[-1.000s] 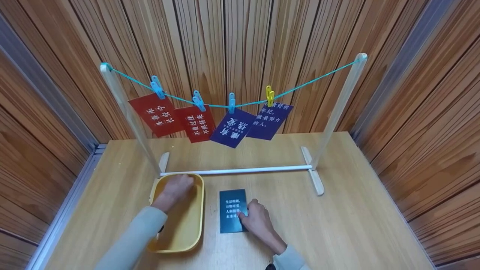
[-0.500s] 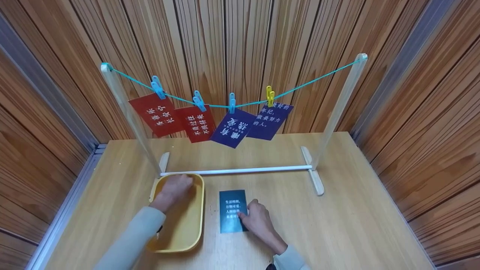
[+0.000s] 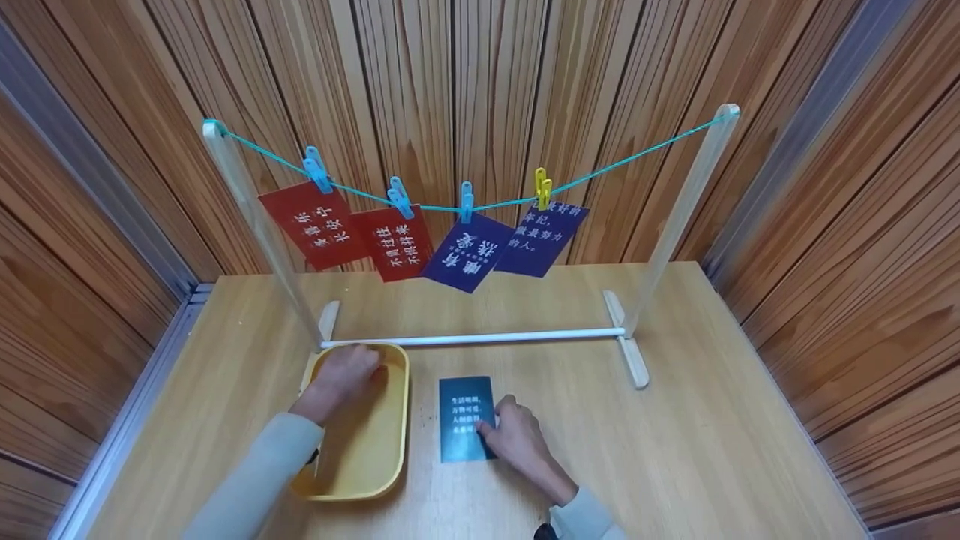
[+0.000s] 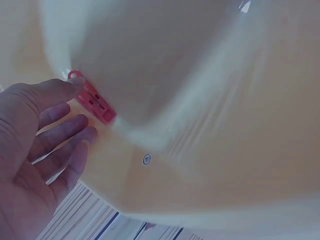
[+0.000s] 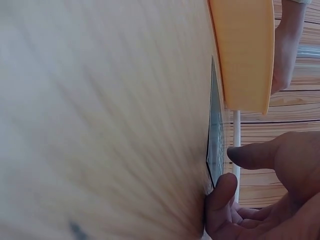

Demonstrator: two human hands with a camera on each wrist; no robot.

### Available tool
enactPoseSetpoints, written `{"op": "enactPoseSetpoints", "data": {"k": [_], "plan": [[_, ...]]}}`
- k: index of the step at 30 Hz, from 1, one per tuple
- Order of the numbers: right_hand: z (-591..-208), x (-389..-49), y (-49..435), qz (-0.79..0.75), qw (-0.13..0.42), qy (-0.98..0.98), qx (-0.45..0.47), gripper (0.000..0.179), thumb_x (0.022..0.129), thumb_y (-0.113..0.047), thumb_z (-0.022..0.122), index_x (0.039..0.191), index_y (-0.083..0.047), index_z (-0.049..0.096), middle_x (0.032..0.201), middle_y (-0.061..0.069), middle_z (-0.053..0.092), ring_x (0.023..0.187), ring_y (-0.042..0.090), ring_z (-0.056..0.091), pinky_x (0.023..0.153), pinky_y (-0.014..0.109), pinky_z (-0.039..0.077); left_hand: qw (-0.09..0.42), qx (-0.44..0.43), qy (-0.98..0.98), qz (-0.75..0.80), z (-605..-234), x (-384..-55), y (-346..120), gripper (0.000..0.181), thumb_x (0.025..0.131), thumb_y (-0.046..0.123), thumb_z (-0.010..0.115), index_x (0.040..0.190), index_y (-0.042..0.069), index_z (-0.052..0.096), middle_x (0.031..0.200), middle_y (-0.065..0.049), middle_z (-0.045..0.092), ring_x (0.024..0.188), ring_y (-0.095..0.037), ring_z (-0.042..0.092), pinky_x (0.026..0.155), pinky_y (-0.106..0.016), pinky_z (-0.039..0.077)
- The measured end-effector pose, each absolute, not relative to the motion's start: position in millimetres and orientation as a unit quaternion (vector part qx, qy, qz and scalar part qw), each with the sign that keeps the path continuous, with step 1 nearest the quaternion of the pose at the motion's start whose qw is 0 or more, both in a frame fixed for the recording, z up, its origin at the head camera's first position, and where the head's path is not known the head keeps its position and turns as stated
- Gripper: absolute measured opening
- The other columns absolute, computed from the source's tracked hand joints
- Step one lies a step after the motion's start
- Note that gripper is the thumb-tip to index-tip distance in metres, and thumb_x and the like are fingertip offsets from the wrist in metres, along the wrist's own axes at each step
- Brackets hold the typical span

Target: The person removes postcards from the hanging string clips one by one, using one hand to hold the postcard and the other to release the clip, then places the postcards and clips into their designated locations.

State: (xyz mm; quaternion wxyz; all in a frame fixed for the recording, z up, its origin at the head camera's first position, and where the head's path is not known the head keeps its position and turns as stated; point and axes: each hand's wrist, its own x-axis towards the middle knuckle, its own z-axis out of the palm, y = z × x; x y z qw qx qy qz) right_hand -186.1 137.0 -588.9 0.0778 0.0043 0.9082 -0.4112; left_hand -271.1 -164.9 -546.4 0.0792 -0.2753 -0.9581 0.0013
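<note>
Wood-grain walls point(image 3: 420, 82) rise — beyond a pale tabletop point(image 3: 720, 427).

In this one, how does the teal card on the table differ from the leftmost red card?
The teal card lies on the table; the leftmost red card hangs tilted above it. The right hand is at the teal card's edge, while a blue clothespin clips the leftmost red card. Both are rectangular with white writing.

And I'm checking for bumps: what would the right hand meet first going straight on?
The card, most likely: the right hand is at its edge. Next may come the white bar, though depth is unclear.
</note>
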Motion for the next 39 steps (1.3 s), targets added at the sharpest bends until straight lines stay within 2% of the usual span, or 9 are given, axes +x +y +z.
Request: {"op": "enactPoseSetpoints", "data": {"k": [5, 9, 12, 17, 24, 28, 32, 35, 39], "plan": [[-588.6, -183.5, 137.7, -0.414, 0.078, 0.907, -0.008, 0.034, 0.097, -0.021, 0.076, 0.111, 0.005, 0.059, 0.070, 0.001, 0.051, 0.054, 0.012, 0.050, 0.046, 0.020, 0.032, 0.077, -0.274, -0.959, 0.002, -541.3, -268.5, -168.1, 0.023, 0.087, 0.011, 0.085, 0.106, 0.000, 0.077, 0.099, -0.018, 0.075, 0.083, -0.031, 0.070, 0.085, -0.043, 0.066], [-588.2, -181.4, 137.9, -0.416, 0.074, 0.906, -0.012, 0.035, 0.097, -0.021, 0.075, 0.112, 0.005, 0.059, 0.068, -0.001, 0.048, 0.054, 0.012, 0.047, 0.047, 0.020, 0.030, 0.075, -0.273, -0.959, -0.003, -541.4, -266.5, -169.8, 0.025, 0.088, 0.010, 0.084, 0.107, -0.001, 0.073, 0.096, -0.020, 0.071, 0.080, -0.032, 0.067, 0.081, -0.045, 0.066], [-587.1, -182.8, 138.8, -0.413, 0.070, 0.908, -0.013, 0.034, 0.097, -0.021, 0.075, 0.112, 0.005, 0.059, 0.068, 0.000, 0.048, 0.055, 0.013, 0.047, 0.048, 0.021, 0.031, 0.077, -0.271, -0.960, 0.000, -539.5, -266.4, -169.2, 0.026, 0.089, 0.009, 0.083, 0.109, -0.001, 0.071, 0.098, -0.020, 0.070, 0.081, -0.033, 0.066, 0.083, -0.045, 0.065], [-586.9, -184.8, 138.8, -0.415, 0.107, 0.903, 0.013, 0.033, 0.099, -0.023, 0.074, 0.115, 0.001, 0.059, 0.071, 0.001, 0.052, 0.057, 0.014, 0.052, 0.049, 0.022, 0.034, 0.059, -0.260, -0.964, 0.002, -536.8, -262.7, -167.3, 0.028, 0.089, 0.008, 0.083, 0.113, -0.002, 0.073, 0.105, -0.021, 0.071, 0.089, -0.034, 0.068, 0.092, -0.047, 0.064], [-584.9, -187.5, 142.1, -0.415, 0.113, 0.902, 0.027, 0.032, 0.099, -0.027, 0.074, 0.114, -0.002, 0.060, 0.070, 0.000, 0.053, 0.057, 0.015, 0.052, 0.051, 0.023, 0.035, 0.062, -0.230, -0.971, -0.016, -529.0, -263.9, -161.1, 0.029, 0.088, 0.018, 0.086, 0.104, -0.004, 0.074, 0.086, -0.019, 0.072, 0.068, -0.030, 0.064, 0.069, -0.042, 0.064], [-585.8, -187.4, 145.7, -0.416, 0.102, 0.903, 0.026, 0.029, 0.100, -0.028, 0.073, 0.112, -0.004, 0.062, 0.070, 0.000, 0.055, 0.059, 0.015, 0.053, 0.052, 0.023, 0.035, 0.068, -0.219, -0.973, -0.022, -523.5, -260.6, -157.0, 0.034, 0.088, 0.026, 0.086, 0.105, -0.002, 0.075, 0.087, -0.018, 0.073, 0.068, -0.028, 0.063, 0.070, -0.041, 0.064], [-585.3, -187.7, 149.7, -0.418, 0.091, 0.904, 0.025, 0.028, 0.100, -0.028, 0.072, 0.110, -0.004, 0.062, 0.070, -0.001, 0.054, 0.059, 0.014, 0.053, 0.052, 0.022, 0.034, 0.084, -0.224, -0.971, -0.025, -519.7, -255.8, -151.1, 0.033, 0.091, 0.026, 0.084, 0.108, -0.001, 0.077, 0.091, -0.018, 0.074, 0.072, -0.029, 0.067, 0.072, -0.041, 0.066], [-585.0, -188.2, 152.4, -0.425, 0.080, 0.901, 0.027, 0.027, 0.100, -0.027, 0.071, 0.109, -0.003, 0.062, 0.069, -0.001, 0.052, 0.059, 0.014, 0.051, 0.052, 0.022, 0.033, 0.093, -0.230, -0.968, -0.027, -518.2, -252.3, -145.6, 0.031, 0.092, 0.025, 0.082, 0.109, -0.001, 0.077, 0.092, -0.018, 0.073, 0.071, -0.027, 0.066, 0.068, -0.037, 0.064], [-586.7, -187.7, 155.2, -0.430, 0.035, 0.902, 0.018, 0.023, 0.099, -0.023, 0.073, 0.103, -0.002, 0.064, 0.072, 0.000, 0.055, 0.063, 0.014, 0.053, 0.055, 0.022, 0.037, 0.100, -0.242, -0.965, -0.014, -516.1, -247.5, -138.1, 0.029, 0.094, 0.024, 0.079, 0.109, 0.000, 0.075, 0.091, -0.016, 0.071, 0.069, -0.024, 0.063, 0.062, -0.032, 0.061]]}}
